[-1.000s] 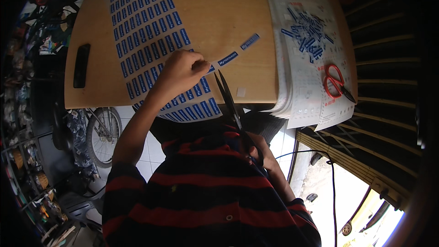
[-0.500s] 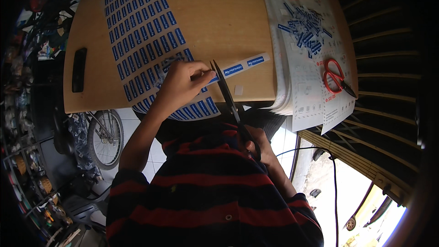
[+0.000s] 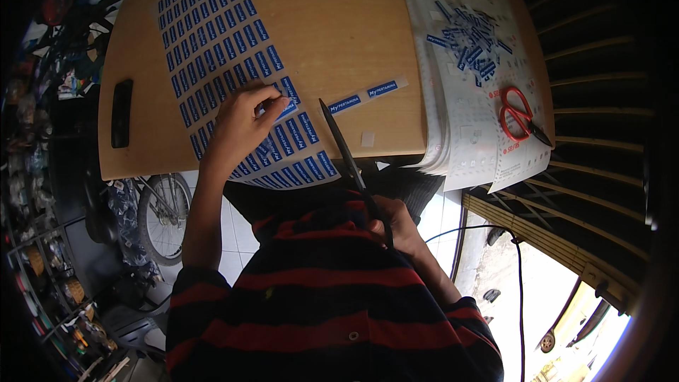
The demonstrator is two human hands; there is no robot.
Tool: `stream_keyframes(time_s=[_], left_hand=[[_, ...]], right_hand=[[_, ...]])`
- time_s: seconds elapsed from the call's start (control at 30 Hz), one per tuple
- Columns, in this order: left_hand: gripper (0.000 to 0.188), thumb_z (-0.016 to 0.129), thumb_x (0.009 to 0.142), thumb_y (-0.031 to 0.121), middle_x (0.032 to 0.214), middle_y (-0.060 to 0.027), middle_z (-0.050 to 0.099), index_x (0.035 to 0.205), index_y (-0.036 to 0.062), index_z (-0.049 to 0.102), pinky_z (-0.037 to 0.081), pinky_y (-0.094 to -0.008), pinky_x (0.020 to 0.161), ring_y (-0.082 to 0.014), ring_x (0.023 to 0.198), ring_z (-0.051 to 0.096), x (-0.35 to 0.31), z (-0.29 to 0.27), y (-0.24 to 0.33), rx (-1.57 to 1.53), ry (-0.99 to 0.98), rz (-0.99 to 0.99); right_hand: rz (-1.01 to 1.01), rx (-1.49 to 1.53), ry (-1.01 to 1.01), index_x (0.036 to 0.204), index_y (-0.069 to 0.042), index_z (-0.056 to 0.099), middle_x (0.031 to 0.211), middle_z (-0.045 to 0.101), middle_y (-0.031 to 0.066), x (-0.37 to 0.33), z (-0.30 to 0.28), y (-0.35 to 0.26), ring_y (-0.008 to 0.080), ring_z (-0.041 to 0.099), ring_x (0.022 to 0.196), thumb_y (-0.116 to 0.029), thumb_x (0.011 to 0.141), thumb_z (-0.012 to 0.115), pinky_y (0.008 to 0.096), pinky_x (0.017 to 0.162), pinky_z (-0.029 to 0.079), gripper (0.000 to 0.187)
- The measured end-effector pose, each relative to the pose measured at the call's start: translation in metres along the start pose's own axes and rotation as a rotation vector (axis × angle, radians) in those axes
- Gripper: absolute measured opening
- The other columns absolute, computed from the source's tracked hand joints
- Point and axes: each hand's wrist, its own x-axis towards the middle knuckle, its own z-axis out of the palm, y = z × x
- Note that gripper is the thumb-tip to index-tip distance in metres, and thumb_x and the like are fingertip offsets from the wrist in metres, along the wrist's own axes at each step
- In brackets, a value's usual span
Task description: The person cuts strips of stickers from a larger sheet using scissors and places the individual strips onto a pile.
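My left hand (image 3: pixel 240 122) is closed in a pinch over a large sheet of blue labels (image 3: pixel 212 49). Between its thumb and forefinger is a small blue-and-white label (image 3: pixel 288 107). In my right hand (image 3: pixel 397 223), at the table's near edge, is a pair of black-handled scissors (image 3: pixel 345 147). Their blades look closed and point away over the wood. Just beyond the tip lie two blue label pieces (image 3: pixel 346 104), nearly end to end on the table.
The wooden table (image 3: pixel 339 21) has a dark handle slot (image 3: pixel 122 113) at its left. Printed white plastic sheets (image 3: pixel 453 120) at right carry a heap of cut labels (image 3: pixel 470 42) and red-handled scissors (image 3: pixel 516 114). A small pale scrap (image 3: pixel 368 139) lies near the front edge.
The strip at the scissors has been cut apart. My left hand has moved left with a label; the other pieces now lie loose on the table. The scissors have shifted slightly left.
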Motion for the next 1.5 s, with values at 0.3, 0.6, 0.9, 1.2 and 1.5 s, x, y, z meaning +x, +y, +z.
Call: stream_keyframes(time_s=[0.3, 0.6, 0.9, 1.2, 1.5], left_hand=[[0.024, 0.074, 0.087, 0.019, 0.106, -0.007, 0.061, 0.107, 0.006, 0.07, 0.043, -0.0399, 0.096, -0.0247, 0.106, 0.057, 0.012, 0.015, 0.013, 0.274, 0.092, 0.243], [0.018, 0.076, 0.078, 0.005, 0.097, -0.0039, 0.063, 0.096, 0.0061, 0.075, 0.043, -0.0383, 0.088, -0.0229, 0.098, 0.059, 0.028, 0.071, 0.025, 0.056, 0.115, 0.454], [0.025, 0.075, 0.075, -0.002, 0.093, -0.0047, 0.064, 0.099, 0.0053, 0.075, 0.048, -0.0388, 0.085, -0.0228, 0.091, 0.06, 0.011, 0.07, 0.022, 0.069, 0.228, 0.558], [0.033, 0.076, 0.075, -0.005, 0.092, -0.0052, 0.064, 0.106, 0.0045, 0.075, 0.052, -0.0361, 0.079, -0.0216, 0.085, 0.061, -0.011, 0.065, 0.018, 0.079, 0.216, 0.604], [0.03, 0.073, 0.078, -0.008, 0.092, -0.0069, 0.067, 0.105, 0.0036, 0.074, 0.056, -0.0335, 0.069, -0.0204, 0.083, 0.065, -0.015, 0.059, 0.009, 0.028, 0.236, 0.542]], right_hand=[[-0.057, 0.033, 0.005, 0.084, -0.001, 0.055, 0.063, 0.05, -0.0012, -0.008, -0.005, -0.031, 0.0068, 0.048, 0.054, -0.077, 0.081, 0.062, 0.0251, 0.048, 0.036, 0.076], [0.087, -0.002, 0.069, 0.083, -0.002, 0.051, 0.058, 0.047, -0.0025, -0.041, -0.03, -0.029, 0.0044, 0.048, 0.046, -0.081, 0.078, 0.058, 0.0211, 0.043, 0.034, 0.079], [0.135, -0.018, 0.012, 0.082, -0.001, 0.052, 0.059, 0.05, -0.0005, -0.036, -0.029, -0.032, 0.0063, 0.048, 0.048, -0.079, 0.081, 0.058, 0.0214, 0.044, 0.034, 0.079], [0.121, -0.052, -0.011, 0.08, 0.0, 0.053, 0.053, 0.048, -0.0022, -0.019, -0.026, -0.032, 0.0041, 0.048, 0.043, -0.077, 0.081, 0.059, 0.0193, 0.04, 0.033, 0.078], [0.102, -0.076, 0.033, 0.081, -0.001, 0.055, 0.054, 0.049, -0.0023, -0.008, -0.013, -0.047, 0.0045, 0.048, 0.042, -0.068, 0.083, 0.066, 0.0205, 0.038, 0.034, 0.068]])
